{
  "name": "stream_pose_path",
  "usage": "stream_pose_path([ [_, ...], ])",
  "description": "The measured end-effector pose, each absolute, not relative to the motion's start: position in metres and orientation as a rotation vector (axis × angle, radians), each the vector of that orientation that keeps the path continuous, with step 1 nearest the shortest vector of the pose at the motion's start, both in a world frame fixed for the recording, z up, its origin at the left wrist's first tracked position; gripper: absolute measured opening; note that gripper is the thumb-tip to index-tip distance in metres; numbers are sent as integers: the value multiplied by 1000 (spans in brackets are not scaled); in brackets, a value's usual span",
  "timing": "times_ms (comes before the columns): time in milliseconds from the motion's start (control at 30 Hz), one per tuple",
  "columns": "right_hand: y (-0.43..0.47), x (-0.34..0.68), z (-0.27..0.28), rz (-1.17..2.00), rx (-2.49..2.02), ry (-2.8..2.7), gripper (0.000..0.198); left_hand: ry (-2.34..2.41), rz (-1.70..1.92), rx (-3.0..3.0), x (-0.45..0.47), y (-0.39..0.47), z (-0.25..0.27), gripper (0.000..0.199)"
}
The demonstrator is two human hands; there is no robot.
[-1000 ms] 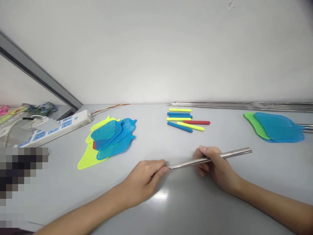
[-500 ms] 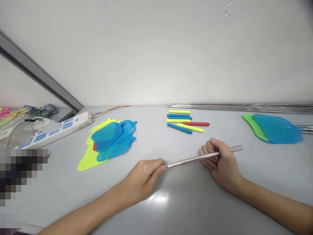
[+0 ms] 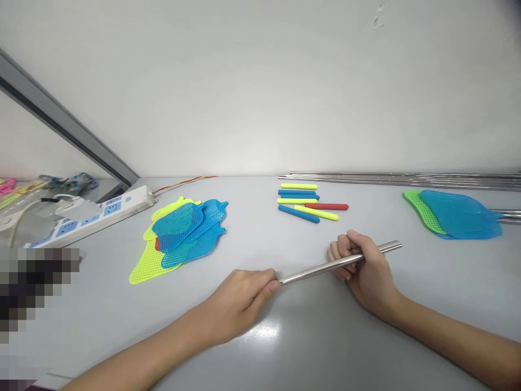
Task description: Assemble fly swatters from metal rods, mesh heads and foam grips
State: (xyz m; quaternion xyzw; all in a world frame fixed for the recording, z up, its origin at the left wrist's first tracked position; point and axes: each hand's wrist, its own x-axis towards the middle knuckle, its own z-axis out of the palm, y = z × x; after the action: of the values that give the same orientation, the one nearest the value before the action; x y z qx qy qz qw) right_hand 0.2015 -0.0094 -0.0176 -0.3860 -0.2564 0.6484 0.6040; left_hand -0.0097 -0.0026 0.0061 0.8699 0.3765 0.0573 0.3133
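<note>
A shiny metal rod [image 3: 321,268] slants up to the right between my hands, above the grey table. My left hand [image 3: 250,301] is closed round its lower left end, which the fingers hide. Nearer the other end, my right hand [image 3: 364,266] grips the rod with curled fingers, and a short length sticks out beyond the thumb. Behind the hands lie several coloured plastic handles [image 3: 299,201] in yellow, blue and red. To the left is a loose pile of mesh fly swatter heads [image 3: 183,231], mostly blue and yellow, with a bit of red showing.
At the right, blue and green swatter heads [image 3: 464,214] lie stacked with metal rods attached. Several thin metal rods [image 3: 399,179] run along the wall. A white power strip [image 3: 97,214] with plugs and a cable sits at the left, near a grey metal post [image 3: 73,119].
Both hands still hold the rod. My right hand has shifted slightly left, and the rod tilts a little more steeply, its left end slightly lower.
</note>
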Motion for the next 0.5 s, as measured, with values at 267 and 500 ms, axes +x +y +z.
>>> stream_pose_path([
  [267,-9,202,-20,1527,-896,-584,40,989,141,2302,-10,-3,3,28],
  [500,-17,201,-20,1448,-877,-740,39,914,57,2487,-9,-7,-3,24],
])
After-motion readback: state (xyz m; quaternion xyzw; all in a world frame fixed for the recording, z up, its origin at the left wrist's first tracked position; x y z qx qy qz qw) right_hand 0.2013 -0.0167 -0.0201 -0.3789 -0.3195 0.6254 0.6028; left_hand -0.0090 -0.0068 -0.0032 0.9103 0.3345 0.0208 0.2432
